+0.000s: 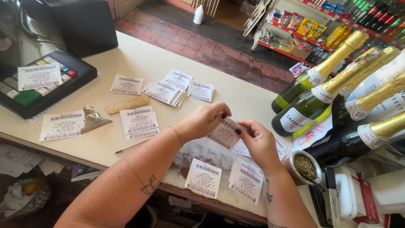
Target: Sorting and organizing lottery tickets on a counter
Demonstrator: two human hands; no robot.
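Note:
Both my hands hold one small printed paper slip (223,134) above the pale counter (139,59). My left hand (202,120) pinches its upper left edge. My right hand (257,139) grips its right side with dark-painted nails. Under the hands lie more slips: one (203,177) near the front edge, a small pile (247,180) beside it and another (241,148) partly hidden by my right hand.
Other slips (139,120) and a fanned pile (165,90) lie to the left, with a cork strip (126,104), a metal clip (93,119) and a pencil (131,146). A keyed till (40,82) stands far left. Foil-topped bottles (329,90) lean at right above a filled cup (304,165).

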